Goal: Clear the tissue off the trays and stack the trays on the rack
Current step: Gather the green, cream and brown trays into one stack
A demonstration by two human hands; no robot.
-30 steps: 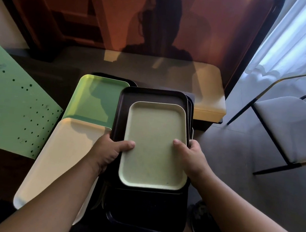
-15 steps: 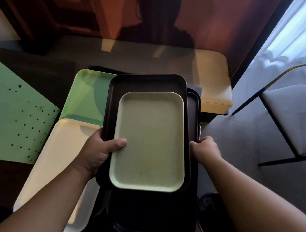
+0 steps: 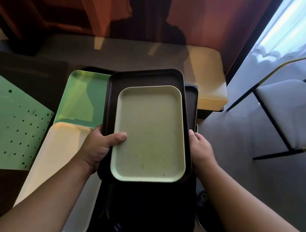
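Observation:
A small pale green tray (image 3: 150,133) lies on top of a larger dark brown tray (image 3: 149,77). My left hand (image 3: 100,146) grips their left edge, thumb on the pale tray's rim. On the right edge my right hand (image 3: 200,150) holds the dark tray. The pair is lifted and tilted above more dark trays (image 3: 190,101) stacked below. To the left, a bright green tray (image 3: 81,97) and a cream tray (image 3: 60,156) lie flat on the table. No tissue shows on any tray.
A green perforated sheet (image 3: 5,122) covers the table's left side. Behind the trays runs a beige bench (image 3: 207,72) against an orange wall. A white-seated chair (image 3: 293,112) stands at the right by the curtain. A dark round bin (image 3: 211,215) sits on the floor.
My right hand moved from the pale tray's rim to the dark tray's right edge. Both hands lifted the dark tray, with the pale tray on it, off the stack and tilted it.

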